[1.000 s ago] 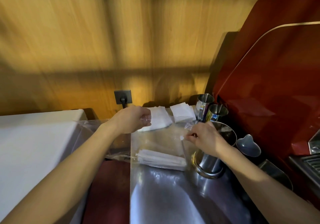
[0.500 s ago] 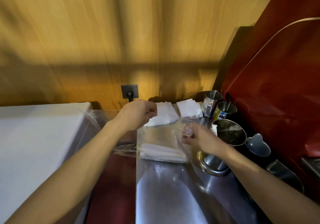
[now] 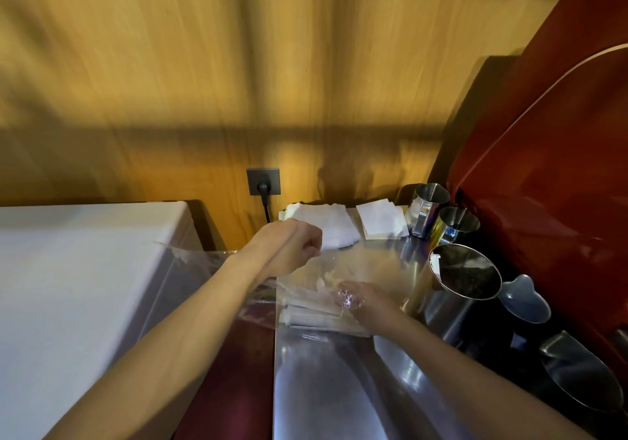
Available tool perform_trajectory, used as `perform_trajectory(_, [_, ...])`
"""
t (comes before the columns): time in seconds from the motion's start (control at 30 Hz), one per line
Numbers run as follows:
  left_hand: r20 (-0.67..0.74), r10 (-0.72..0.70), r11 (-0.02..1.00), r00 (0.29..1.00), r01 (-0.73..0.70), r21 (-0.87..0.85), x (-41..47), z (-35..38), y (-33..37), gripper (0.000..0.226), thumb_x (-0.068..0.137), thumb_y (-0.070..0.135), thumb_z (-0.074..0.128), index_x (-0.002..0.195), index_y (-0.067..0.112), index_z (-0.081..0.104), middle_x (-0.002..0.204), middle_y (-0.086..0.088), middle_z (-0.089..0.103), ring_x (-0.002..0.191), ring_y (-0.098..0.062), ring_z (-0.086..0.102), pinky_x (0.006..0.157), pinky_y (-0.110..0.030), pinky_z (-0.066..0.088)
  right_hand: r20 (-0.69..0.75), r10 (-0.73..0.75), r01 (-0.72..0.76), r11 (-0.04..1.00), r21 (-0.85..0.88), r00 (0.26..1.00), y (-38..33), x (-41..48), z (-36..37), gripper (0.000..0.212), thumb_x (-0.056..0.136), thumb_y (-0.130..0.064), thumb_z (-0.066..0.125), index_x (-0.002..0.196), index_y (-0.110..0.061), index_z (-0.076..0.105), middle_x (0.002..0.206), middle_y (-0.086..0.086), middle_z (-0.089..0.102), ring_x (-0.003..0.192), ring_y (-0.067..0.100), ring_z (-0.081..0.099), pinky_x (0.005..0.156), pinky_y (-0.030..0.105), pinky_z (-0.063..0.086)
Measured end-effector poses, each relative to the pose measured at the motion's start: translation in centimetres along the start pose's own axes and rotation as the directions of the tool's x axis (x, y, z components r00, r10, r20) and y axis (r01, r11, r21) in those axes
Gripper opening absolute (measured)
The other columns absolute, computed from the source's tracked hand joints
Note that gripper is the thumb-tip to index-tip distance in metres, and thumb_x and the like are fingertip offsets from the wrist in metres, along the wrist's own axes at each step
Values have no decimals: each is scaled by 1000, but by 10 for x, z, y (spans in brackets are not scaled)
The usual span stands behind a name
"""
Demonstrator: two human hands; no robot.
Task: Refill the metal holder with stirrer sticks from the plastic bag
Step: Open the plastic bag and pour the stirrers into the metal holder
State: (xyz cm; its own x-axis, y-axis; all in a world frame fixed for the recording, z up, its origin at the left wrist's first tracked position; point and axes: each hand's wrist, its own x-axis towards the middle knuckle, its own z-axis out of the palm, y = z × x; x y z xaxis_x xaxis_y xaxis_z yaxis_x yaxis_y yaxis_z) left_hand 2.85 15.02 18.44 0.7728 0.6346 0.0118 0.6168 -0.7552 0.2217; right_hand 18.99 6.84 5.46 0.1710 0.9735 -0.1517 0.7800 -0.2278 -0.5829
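Note:
A clear plastic bag [image 3: 370, 264] lies on the steel counter [image 3: 326, 392], its mouth lifted by my left hand [image 3: 289, 249], which pinches the bag's top edge. White paper-wrapped stirrer sticks [image 3: 307, 317] lie in a pile inside the bag. My right hand [image 3: 368, 305] is inside the bag, fingers down on the pile; glare on the plastic hides whether they grip any sticks. The metal holder [image 3: 450, 314], a wide steel cylinder with a dark inside, stands just right of the bag, beside my right wrist.
Two stacks of white napkins [image 3: 380, 218] lie at the back by the wood wall. Small steel jugs [image 3: 428, 208] and more steel vessels [image 3: 525, 300] line the red machine [image 3: 543, 184] on the right. On the left stands a white appliance [image 3: 74, 269], with a wall socket [image 3: 262, 181] behind.
My right hand left the metal holder's rim and moved left and down into the bag onto the sticks. My left hand kept holding the bag's edge up.

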Motion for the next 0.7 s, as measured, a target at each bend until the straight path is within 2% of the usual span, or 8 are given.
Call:
perform_trajectory(0.13, [46, -8, 999, 999, 5, 53, -8, 15, -8, 14, 90, 16, 51, 84, 19, 62, 87, -2, 67, 80, -23, 60, 66, -33, 46, 29, -58, 62, 984, -168, 998, -1, 2, 20, 18, 84, -15, 49, 92, -14, 65, 94, 10, 70, 88, 27, 63, 72, 28, 42])
perform_trajectory(0.23, [27, -24, 998, 999, 22, 55, -12, 22, -16, 15, 90, 10, 45, 89, 17, 59, 91, -5, 67, 82, -27, 60, 64, -31, 37, 16, -120, 120, 964, -236, 993, -1, -2, 22, 17, 83, -9, 46, 89, -12, 62, 95, 14, 68, 89, 32, 61, 71, 32, 43])
perform_trajectory(0.27, [12, -35, 998, 999, 34, 51, -13, 22, -18, 15, 91, 11, 43, 93, 16, 56, 92, -6, 67, 82, -28, 60, 64, -32, 38, -18, -139, 133, 973, -189, 990, -1, -4, 18, 16, 85, -8, 47, 90, -12, 61, 97, 14, 67, 91, 32, 60, 74, 33, 43])
perform_trajectory(0.33, [-39, -62, 997, 997, 64, 41, -14, 18, -24, 14, 94, 14, 40, 100, 17, 52, 91, -5, 66, 81, -28, 61, 64, -34, 43, -111, -106, 111, 993, 31, 988, -2, -10, 5, 11, 89, -12, 51, 86, -14, 62, 93, 12, 67, 89, 28, 60, 76, 35, 43])
perform_trajectory(0.4, [-131, -77, 996, 988, 82, 30, -15, 10, -27, 13, 96, 16, 39, 103, 17, 50, 89, -1, 65, 80, -28, 63, 61, -34, 43, -237, -38, 88, 975, 204, 971, -2, -14, -10, 14, 88, -11, 53, 79, -19, 60, 83, 9, 65, 80, 24, 58, 72, 33, 41])
perform_trajectory(0.5, [-264, -21, 998, 964, 38, 58, -14, -4, -28, 14, 97, 18, 39, 107, 16, 50, 90, -9, 69, 77, -30, 64, 63, -38, 51, -348, 86, 66, 913, 403, 934, -4, -20, -30, 22, 88, -3, 52, 73, -18, 59, 76, 5, 64, 72, 18, 56, 65, 28, 40])
perform_trajectory(0.6, [-335, 39, 997, 941, -17, 69, -8, -19, -21, 17, 97, 16, 41, 108, 15, 53, 94, -9, 70, 79, -30, 66, 69, -43, 54, -353, 112, 76, 875, 477, 929, -8, -25, -49, 24, 87, -3, 55, 72, -20, 61, 76, -1, 66, 71, 8, 59, 67, 25, 43])
perform_trajectory(0.7, [-422, 62, 998, 904, -50, 39, -3, -37, -13, 17, 95, 20, 43, 104, 13, 56, 92, -11, 71, 83, -34, 64, 69, -46, 52, -441, 112, 170, 817, 551, 890, -14, -33, -69, 21, 88, -5, 56, 75, -20, 62, 73, -3, 66, 68, 3, 60, 67, 20, 47])
